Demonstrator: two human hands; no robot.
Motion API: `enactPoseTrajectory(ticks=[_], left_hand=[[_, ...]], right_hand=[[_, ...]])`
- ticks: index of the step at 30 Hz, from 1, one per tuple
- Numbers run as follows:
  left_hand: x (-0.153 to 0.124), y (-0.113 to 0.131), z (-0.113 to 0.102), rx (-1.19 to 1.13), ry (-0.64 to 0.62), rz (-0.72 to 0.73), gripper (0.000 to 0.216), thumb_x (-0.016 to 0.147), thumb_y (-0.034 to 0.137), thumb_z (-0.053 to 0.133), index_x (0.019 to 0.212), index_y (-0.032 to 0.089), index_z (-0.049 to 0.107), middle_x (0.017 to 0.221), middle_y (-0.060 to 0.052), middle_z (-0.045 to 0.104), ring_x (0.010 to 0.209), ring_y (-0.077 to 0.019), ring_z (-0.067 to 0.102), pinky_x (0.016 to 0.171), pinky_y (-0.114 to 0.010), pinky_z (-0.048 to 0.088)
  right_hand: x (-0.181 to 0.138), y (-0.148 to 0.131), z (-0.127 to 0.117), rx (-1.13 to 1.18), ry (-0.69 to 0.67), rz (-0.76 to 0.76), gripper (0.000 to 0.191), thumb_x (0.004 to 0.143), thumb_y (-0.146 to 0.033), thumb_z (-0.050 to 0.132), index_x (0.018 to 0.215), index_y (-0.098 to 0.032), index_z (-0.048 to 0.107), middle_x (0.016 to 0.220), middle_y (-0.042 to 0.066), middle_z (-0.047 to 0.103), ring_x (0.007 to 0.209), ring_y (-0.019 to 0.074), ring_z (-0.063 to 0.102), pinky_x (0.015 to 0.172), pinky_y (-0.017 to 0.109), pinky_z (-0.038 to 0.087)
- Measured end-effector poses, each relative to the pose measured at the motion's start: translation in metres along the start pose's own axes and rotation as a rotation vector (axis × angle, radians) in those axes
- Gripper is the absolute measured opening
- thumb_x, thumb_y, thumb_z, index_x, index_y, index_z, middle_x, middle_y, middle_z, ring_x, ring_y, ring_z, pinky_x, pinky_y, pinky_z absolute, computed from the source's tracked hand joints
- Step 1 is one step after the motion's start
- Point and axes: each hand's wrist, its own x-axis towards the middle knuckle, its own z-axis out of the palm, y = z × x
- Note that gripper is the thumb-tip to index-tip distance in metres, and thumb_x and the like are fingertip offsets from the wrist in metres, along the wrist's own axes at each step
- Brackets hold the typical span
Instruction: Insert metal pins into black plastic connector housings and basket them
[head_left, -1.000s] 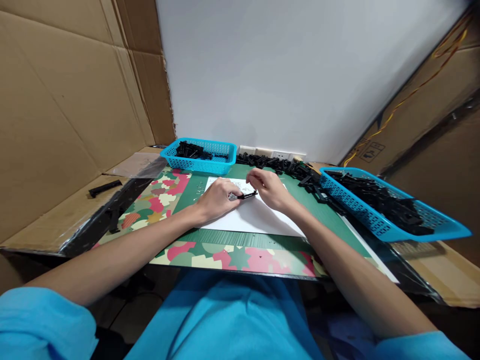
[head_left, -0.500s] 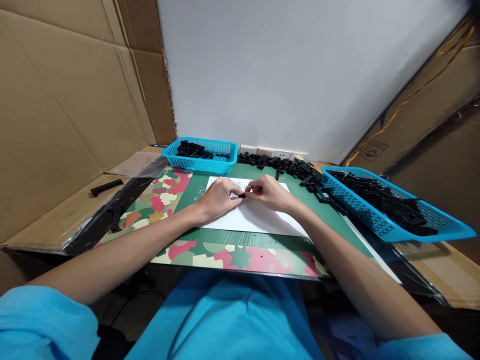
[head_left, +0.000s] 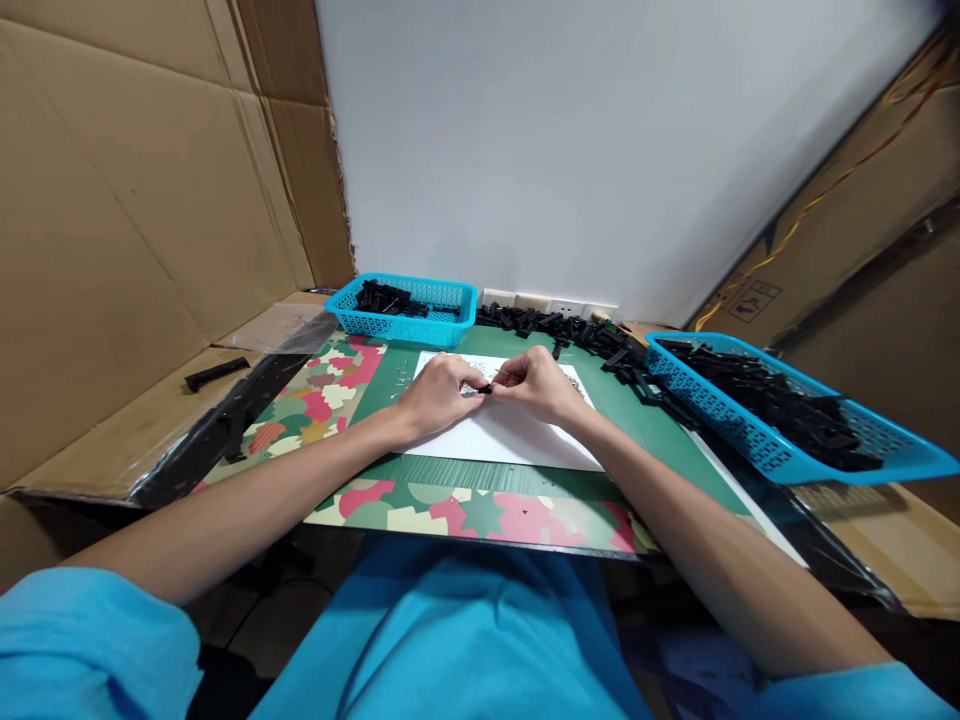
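Note:
My left hand and my right hand meet over a white sheet of paper on the green mat. Both are closed in a pinch around a small black part held between their fingertips. Tiny pale bits lie on the paper just behind the fingers. Most of the black part is hidden by my fingers.
A blue basket with black parts stands at the back left. A larger blue basket full of black parts sits at the right. A heap of loose black parts lies along the back. Cardboard walls flank both sides; a black strip lies left.
My right hand has come in to meet the left, and its fingers have closed onto the black part, which now shows far less than before.

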Motion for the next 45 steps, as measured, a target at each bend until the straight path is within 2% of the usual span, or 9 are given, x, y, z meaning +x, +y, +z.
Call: enactPoseTrajectory(ticks=[10, 19, 22, 26, 28, 31, 35, 39, 45], left_hand=[[-0.001, 0.001, 0.000, 0.006, 0.004, 0.014, 0.010, 0.086, 0.014, 0.076, 0.082, 0.021, 0.081, 0.084, -0.003, 0.080, 0.079, -0.0231, 0.071, 0.080, -0.039, 0.051], [-0.001, -0.001, 0.001, 0.008, 0.014, -0.001, 0.007, 0.086, 0.018, 0.079, 0.091, 0.022, 0.083, 0.095, -0.004, 0.082, 0.089, -0.0250, 0.074, 0.085, -0.042, 0.053], [-0.001, -0.001, 0.001, 0.012, 0.014, -0.006, 0.005, 0.086, 0.020, 0.080, 0.090, 0.023, 0.083, 0.094, -0.004, 0.082, 0.087, -0.0250, 0.073, 0.085, -0.043, 0.053], [-0.001, 0.000, 0.002, 0.025, 0.017, -0.020, 0.005, 0.086, 0.021, 0.080, 0.089, 0.023, 0.083, 0.096, -0.004, 0.083, 0.089, -0.0261, 0.074, 0.087, -0.045, 0.052], [-0.001, 0.000, 0.002, 0.034, 0.018, -0.023, 0.004, 0.086, 0.022, 0.080, 0.089, 0.023, 0.083, 0.095, -0.004, 0.083, 0.089, -0.0264, 0.074, 0.086, -0.045, 0.051], [-0.001, 0.000, 0.002, 0.039, 0.022, -0.020, 0.003, 0.086, 0.023, 0.080, 0.089, 0.023, 0.083, 0.095, -0.004, 0.083, 0.089, -0.0261, 0.074, 0.086, -0.045, 0.051], [-0.001, -0.001, 0.001, 0.014, 0.012, -0.006, 0.005, 0.087, 0.021, 0.078, 0.089, 0.023, 0.083, 0.093, -0.003, 0.083, 0.086, -0.0247, 0.074, 0.085, -0.043, 0.052], [0.000, -0.001, 0.001, 0.024, 0.014, 0.006, 0.006, 0.088, 0.023, 0.077, 0.086, 0.023, 0.083, 0.090, -0.004, 0.083, 0.081, -0.0239, 0.073, 0.081, -0.041, 0.052], [0.000, -0.001, 0.002, 0.019, 0.020, 0.014, 0.006, 0.087, 0.021, 0.078, 0.085, 0.024, 0.083, 0.090, -0.003, 0.082, 0.081, -0.0235, 0.073, 0.083, -0.042, 0.052]], right_hand=[[-0.003, -0.006, 0.004, -0.182, 0.015, -0.118, 0.021, 0.078, -0.021, 0.066, 0.059, -0.014, 0.060, 0.057, -0.002, 0.042, 0.060, 0.0112, 0.034, 0.057, 0.028, 0.023], [-0.004, -0.007, -0.022, -0.283, -0.111, -0.146, 0.020, 0.091, -0.023, 0.062, 0.084, -0.015, 0.079, 0.066, 0.002, 0.060, 0.061, 0.0137, 0.043, 0.060, 0.029, 0.029], [-0.003, -0.006, -0.029, -0.283, -0.090, -0.164, 0.027, 0.097, -0.023, 0.056, 0.095, -0.016, 0.082, 0.082, 0.007, 0.068, 0.069, 0.0167, 0.054, 0.064, 0.030, 0.036], [-0.002, -0.001, -0.033, -0.269, 0.022, -0.257, 0.031, 0.103, -0.028, 0.053, 0.106, -0.019, 0.083, 0.104, 0.013, 0.072, 0.086, 0.0227, 0.065, 0.076, 0.034, 0.047], [0.000, 0.002, -0.032, -0.229, 0.101, -0.265, 0.026, 0.101, -0.031, 0.060, 0.101, -0.020, 0.083, 0.104, 0.013, 0.073, 0.089, 0.0247, 0.067, 0.080, 0.037, 0.051], [0.002, 0.004, -0.024, -0.027, 0.232, -0.167, 0.019, 0.094, -0.035, 0.073, 0.090, -0.018, 0.081, 0.094, 0.011, 0.076, 0.086, 0.0256, 0.071, 0.079, 0.038, 0.056], [0.003, 0.000, -0.004, 0.298, 0.233, -0.050, 0.038, 0.087, -0.054, 0.080, 0.084, -0.016, 0.075, 0.082, 0.011, 0.075, 0.075, 0.0256, 0.073, 0.071, 0.039, 0.062], [0.003, -0.001, 0.008, 0.285, 0.233, -0.023, 0.049, 0.084, -0.066, 0.080, 0.080, -0.018, 0.071, 0.077, 0.011, 0.074, 0.071, 0.0256, 0.073, 0.069, 0.039, 0.063], [0.004, 0.002, 0.008, 0.261, 0.246, -0.025, 0.050, 0.084, -0.068, 0.079, 0.080, -0.019, 0.069, 0.076, 0.011, 0.073, 0.070, 0.0267, 0.072, 0.069, 0.040, 0.062]])
